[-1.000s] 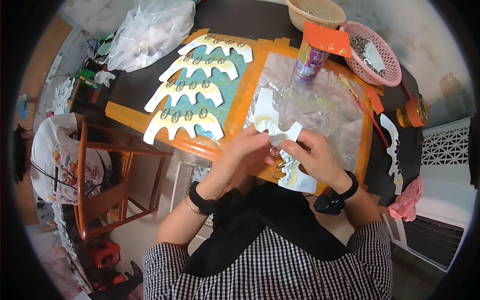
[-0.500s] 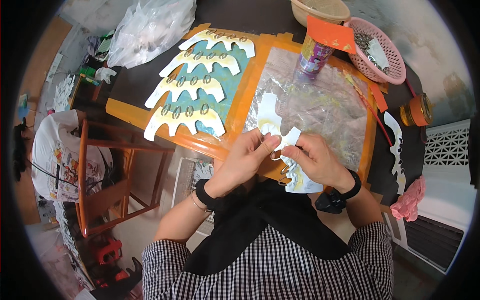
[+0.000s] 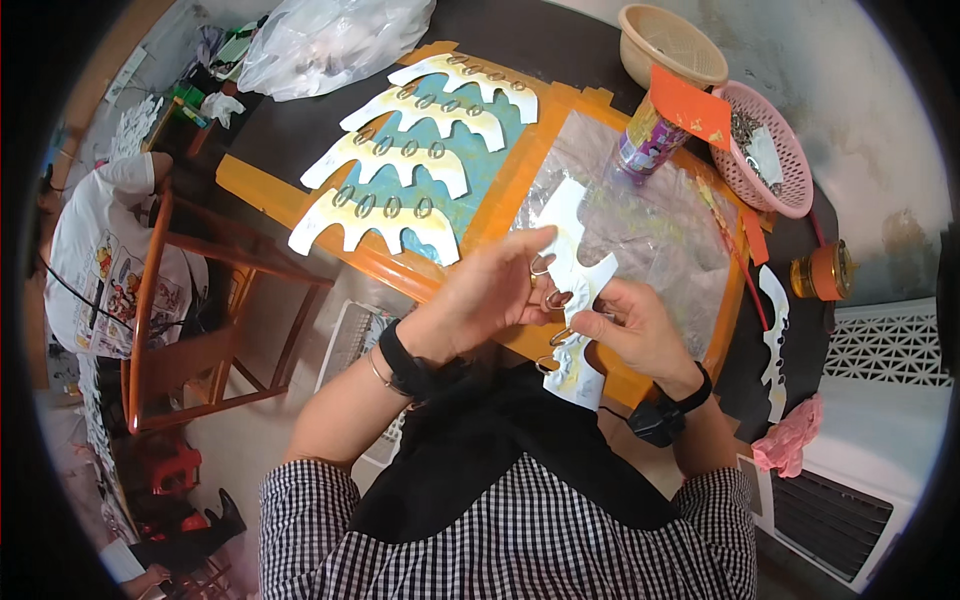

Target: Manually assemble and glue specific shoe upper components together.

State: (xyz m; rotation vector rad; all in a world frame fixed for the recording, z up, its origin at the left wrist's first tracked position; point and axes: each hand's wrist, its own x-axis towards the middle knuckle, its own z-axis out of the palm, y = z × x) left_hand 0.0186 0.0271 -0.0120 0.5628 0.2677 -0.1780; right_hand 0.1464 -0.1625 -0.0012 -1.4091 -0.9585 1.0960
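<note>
My right hand (image 3: 635,325) grips a white scalloped strip (image 3: 578,288) by its middle, thumb on top, and the strip stands roughly upright over the table edge. Several metal rings (image 3: 559,300) line its left side, and crumpled white material and yellowish smears show on its face. Beside the rings is my left hand (image 3: 490,285), its fingers apart; they are close to the strip but not closed on it. To the left, several similar strips (image 3: 383,205) lie in a stack of rows on a blue-green sheet, each with metal rings along its upper edge.
A purple can (image 3: 648,145) bears an orange card (image 3: 690,105). Behind stand a beige basket (image 3: 672,55) and a pink basket (image 3: 765,165) holding metal pieces. At right are an orange-banded jar (image 3: 823,272) and another white strip (image 3: 772,345). A person (image 3: 120,260) sits at left.
My left hand has let go of the strip and spread its fingers beside the rings. The strip has turned more upright in my right hand. The whole view has shifted slightly.
</note>
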